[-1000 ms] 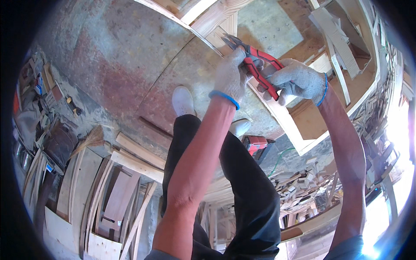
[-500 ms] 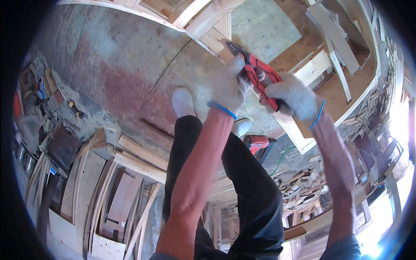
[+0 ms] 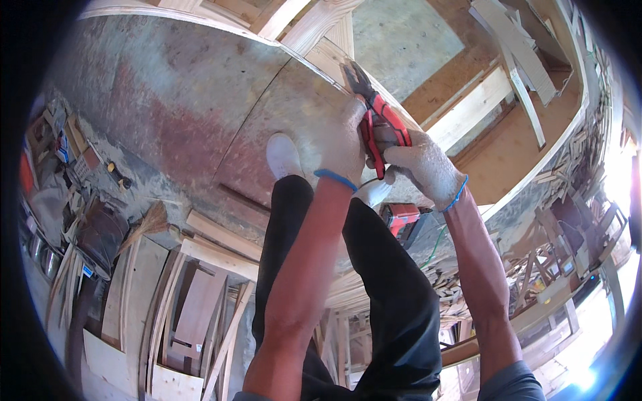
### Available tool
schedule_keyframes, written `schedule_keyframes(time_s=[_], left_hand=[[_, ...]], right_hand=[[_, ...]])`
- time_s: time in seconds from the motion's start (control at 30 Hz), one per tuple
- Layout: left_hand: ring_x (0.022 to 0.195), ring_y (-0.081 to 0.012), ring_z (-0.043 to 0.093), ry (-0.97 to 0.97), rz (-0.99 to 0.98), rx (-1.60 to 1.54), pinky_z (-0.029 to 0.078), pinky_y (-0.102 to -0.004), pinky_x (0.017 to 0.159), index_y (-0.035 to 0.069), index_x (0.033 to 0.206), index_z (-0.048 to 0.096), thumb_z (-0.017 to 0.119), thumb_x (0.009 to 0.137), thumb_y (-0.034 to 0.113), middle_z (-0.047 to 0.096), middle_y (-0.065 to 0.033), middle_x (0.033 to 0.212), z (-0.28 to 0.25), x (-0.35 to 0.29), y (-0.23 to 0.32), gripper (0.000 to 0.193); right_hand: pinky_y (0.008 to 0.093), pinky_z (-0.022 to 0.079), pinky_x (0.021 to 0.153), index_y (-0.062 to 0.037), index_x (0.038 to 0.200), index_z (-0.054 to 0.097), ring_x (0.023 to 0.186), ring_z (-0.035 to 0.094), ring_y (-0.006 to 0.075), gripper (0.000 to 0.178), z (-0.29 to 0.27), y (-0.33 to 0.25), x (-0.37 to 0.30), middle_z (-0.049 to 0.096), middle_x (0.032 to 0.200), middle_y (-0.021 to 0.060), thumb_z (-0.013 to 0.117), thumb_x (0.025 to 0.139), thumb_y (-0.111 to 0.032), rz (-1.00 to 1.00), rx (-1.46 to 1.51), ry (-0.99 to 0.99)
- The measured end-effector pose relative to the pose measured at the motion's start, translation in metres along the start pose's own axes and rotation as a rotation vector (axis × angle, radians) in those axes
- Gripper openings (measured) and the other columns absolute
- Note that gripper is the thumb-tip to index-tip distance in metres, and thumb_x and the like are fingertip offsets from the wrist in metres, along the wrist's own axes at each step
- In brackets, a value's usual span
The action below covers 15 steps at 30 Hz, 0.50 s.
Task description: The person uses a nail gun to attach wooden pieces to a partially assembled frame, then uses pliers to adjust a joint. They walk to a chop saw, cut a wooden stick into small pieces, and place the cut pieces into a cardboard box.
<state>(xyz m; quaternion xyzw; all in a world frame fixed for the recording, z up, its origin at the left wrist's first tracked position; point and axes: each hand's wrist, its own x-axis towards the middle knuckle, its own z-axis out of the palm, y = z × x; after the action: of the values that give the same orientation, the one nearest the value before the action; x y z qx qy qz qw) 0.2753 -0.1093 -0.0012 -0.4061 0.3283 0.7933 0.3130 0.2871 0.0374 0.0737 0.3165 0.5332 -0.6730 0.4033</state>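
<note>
Both my hands wear whitish work gloves with blue cuffs. A pair of red-handled pliers (image 3: 391, 120) is held between them over the edge of a pale wooden frame. The dark jaws (image 3: 358, 79) point away from me, spread a little at the tip. My left hand (image 3: 342, 144) closes round the left handle near the pivot. Wrapped on the right handle is my right hand (image 3: 426, 164). Whether the jaws grip anything is too blurred to tell. Just beyond them runs the frame's wooden rail (image 3: 326, 63).
Offcuts and strips (image 3: 515, 60) lie on the frame at the far right. A red and black tool (image 3: 403, 217) with a green hose rests by my foot. Boards (image 3: 194, 307) lean at the near left beside a broom (image 3: 148, 220). Scrap wood is heaped at right.
My right hand has moved left, nearer my left hand. The pliers have turned more upright and their handles have come closer together.
</note>
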Motion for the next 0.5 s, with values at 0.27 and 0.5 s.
schedule_keyframes(time_s=[0.27, 0.5], left_hand=[[0.078, -0.0112, 0.063, 0.046, 0.123, 0.02, 0.049, -0.0273, 0.063, 0.009, 0.115, 0.071, 0.064, 0.106, 0.032, 0.068, 0.0002, 0.094, 0.004, 0.004, 0.005, 0.025], [0.07, -0.0089, 0.058, 0.081, 0.111, 0.078, 0.046, -0.0271, 0.056, 0.01, 0.108, 0.072, 0.067, 0.104, 0.028, 0.065, 0.0019, 0.088, -0.002, 0.003, 0.003, 0.019]], right_hand=[[0.0267, 0.052, 0.062, 0.0027, 0.129, 0.061, 0.087, 0.069, 0.0147, 0.043, -0.008, -0.003, 0.005, 0.071, 0.108, 0.0111, 0.056, 0.086, -0.002, 0.092, 0.006, -0.064], [0.0294, 0.052, 0.07, 0.0023, 0.124, 0.069, 0.08, 0.065, 0.0132, 0.043, -0.004, 0.001, 0.002, 0.07, 0.091, 0.0066, 0.064, 0.083, -0.005, 0.05, 0.007, -0.025]])
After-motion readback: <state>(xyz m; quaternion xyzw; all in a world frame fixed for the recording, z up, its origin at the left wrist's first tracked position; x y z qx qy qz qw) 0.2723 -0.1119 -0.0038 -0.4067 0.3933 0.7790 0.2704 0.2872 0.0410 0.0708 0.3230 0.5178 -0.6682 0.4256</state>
